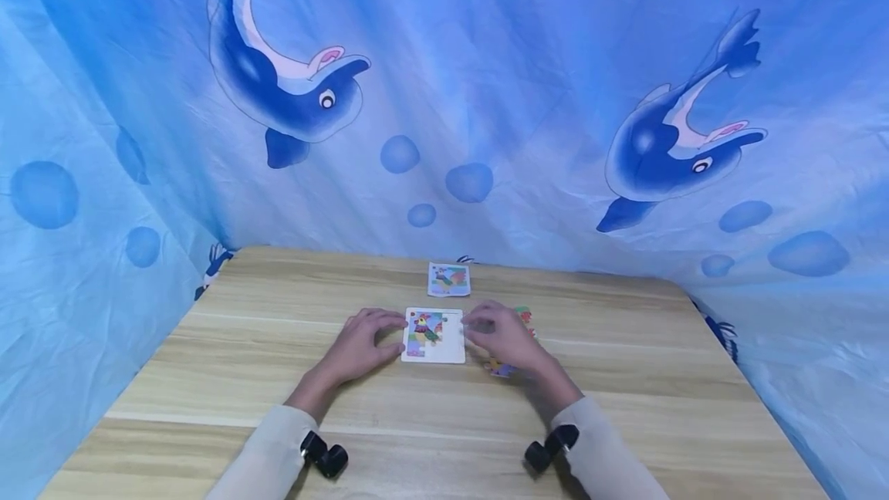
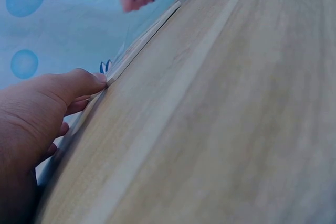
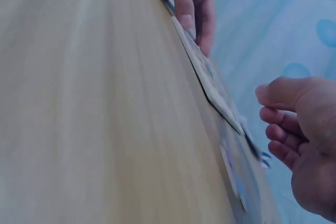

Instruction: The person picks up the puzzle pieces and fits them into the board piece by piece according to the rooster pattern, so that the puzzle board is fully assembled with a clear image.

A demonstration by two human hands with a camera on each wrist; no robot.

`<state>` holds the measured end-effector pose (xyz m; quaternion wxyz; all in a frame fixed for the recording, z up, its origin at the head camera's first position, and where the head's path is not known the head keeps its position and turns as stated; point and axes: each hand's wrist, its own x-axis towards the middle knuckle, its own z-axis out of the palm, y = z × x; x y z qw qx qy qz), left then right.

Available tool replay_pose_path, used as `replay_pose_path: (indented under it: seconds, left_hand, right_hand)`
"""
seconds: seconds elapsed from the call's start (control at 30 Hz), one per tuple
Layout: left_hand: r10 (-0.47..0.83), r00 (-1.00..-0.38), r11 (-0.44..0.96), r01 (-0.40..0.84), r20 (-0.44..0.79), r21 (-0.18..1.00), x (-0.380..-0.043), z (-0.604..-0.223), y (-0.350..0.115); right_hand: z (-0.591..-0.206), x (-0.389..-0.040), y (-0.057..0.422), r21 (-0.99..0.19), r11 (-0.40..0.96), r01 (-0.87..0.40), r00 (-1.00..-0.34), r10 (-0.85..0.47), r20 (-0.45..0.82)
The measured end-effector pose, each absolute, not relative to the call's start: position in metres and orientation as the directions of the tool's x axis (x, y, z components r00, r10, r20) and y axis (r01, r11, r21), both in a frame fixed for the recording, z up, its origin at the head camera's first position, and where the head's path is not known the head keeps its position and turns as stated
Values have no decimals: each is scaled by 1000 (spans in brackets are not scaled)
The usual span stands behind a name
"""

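Observation:
A white-bordered jigsaw puzzle board (image 1: 453, 349) lies on the table, a colourful bird picture partly laid along its left and upper part. My left hand (image 1: 361, 343) grips the board's left edge, thumb near the lower corner and fingers near the upper one. In the left wrist view, the thumb (image 2: 86, 83) sits on the rim. My right hand (image 1: 505, 336) hovers by the board's right edge with bent fingers, thumb and index tips close together. Whether a piece is between them is hidden. Loose puzzle pieces (image 1: 498, 368) lie partly under that hand.
A small picture card (image 1: 448, 280) of the same bird lies behind the board. The wooden table (image 1: 444, 423) meets a blue dolphin-print curtain (image 1: 528, 122) at its back and sides. Each sleeved wrist wears a black camera (image 1: 324, 454).

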<state>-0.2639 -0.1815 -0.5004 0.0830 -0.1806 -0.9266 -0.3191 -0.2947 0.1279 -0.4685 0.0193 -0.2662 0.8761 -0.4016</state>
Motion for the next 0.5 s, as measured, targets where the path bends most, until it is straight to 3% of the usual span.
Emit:
replay_pose_path:
  seconds: [0.33,0.5]
  left_hand:
    - [286,-915,720,401,285,566,-262,-500,-182]
    - [280,-918,720,394,280,571,-261,-500,-182]
  right_hand:
    - [-481,-261,187,-641,636,-429,-886,-435,160]
    - [-486,-255,197,-618,621,-482,-856,-483,183]
